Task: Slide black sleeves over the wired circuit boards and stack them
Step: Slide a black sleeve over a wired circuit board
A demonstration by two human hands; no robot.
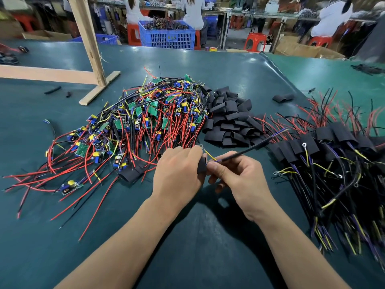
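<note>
Hands (179, 170), 2, gripping 1 sleeve (201, 165)

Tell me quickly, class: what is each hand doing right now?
Left hand: closed around a black sleeve, holding it.
Right hand: pinching the wire bundle that leads out of that sleeve.

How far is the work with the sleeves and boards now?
Done: a stack of sleeved boards lies at the right. In hand: the left hand grips a black sleeve while the right hand pinches the wires leaving it. Left: a large pile of bare boards and a heap of empty sleeves, so much remains.
</note>
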